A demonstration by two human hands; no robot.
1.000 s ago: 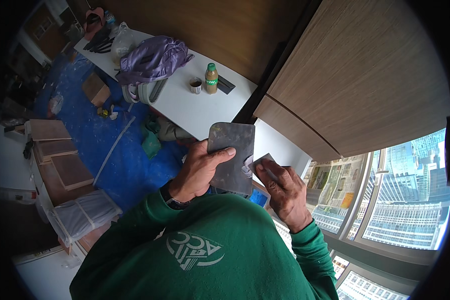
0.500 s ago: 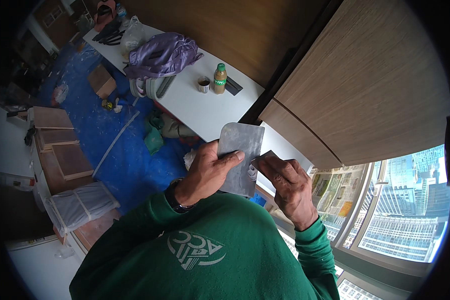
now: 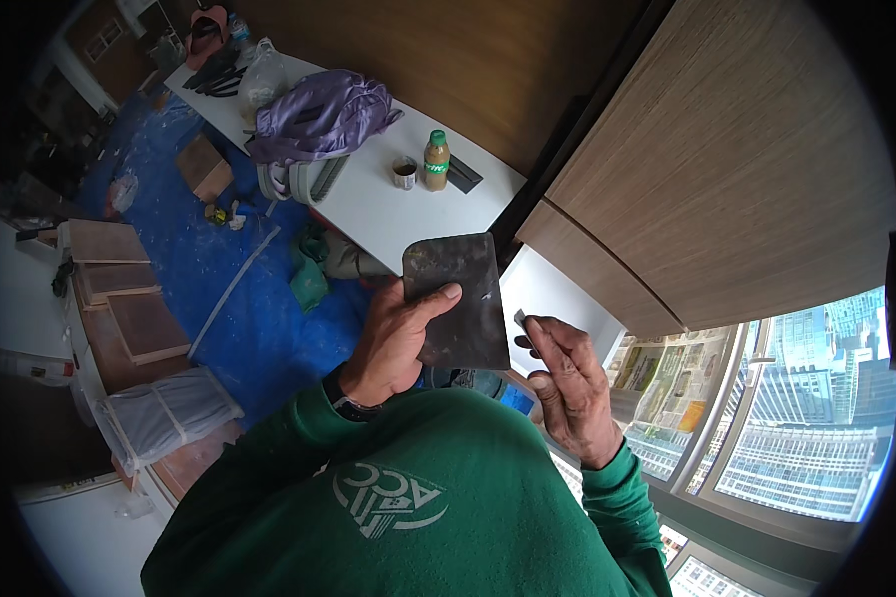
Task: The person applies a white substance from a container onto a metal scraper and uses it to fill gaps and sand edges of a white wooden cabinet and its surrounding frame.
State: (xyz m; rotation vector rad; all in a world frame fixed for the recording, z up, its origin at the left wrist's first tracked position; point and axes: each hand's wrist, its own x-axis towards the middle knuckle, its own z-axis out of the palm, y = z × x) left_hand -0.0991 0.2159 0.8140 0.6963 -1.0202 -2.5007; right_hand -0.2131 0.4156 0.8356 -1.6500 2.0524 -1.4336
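Note:
My left hand (image 3: 388,338) is closed on a flat, dark grey plate (image 3: 458,323) with a rounded corner, its thumb lying across the face. The plate is smudged and carries a small pale spot near its right edge. Just right of it, my right hand (image 3: 575,393) has its fingers bent around a small flat scraper (image 3: 520,317), seen almost edge-on. Most of that scraper is hidden by the fingers. A narrow gap separates the scraper from the plate.
Beyond my hands, a white counter (image 3: 368,214) holds a green-capped bottle (image 3: 436,164), a cup (image 3: 404,174) and a purple bag (image 3: 319,117). Blue sheeting (image 3: 259,338) covers the floor at left, near wooden boxes (image 3: 144,323). A wood panel (image 3: 737,149) and window (image 3: 806,418) stand at right.
The plate has tilted and shifted slightly left, its face now darker. My right hand has moved down, turned and come away from the plate with the scraper.

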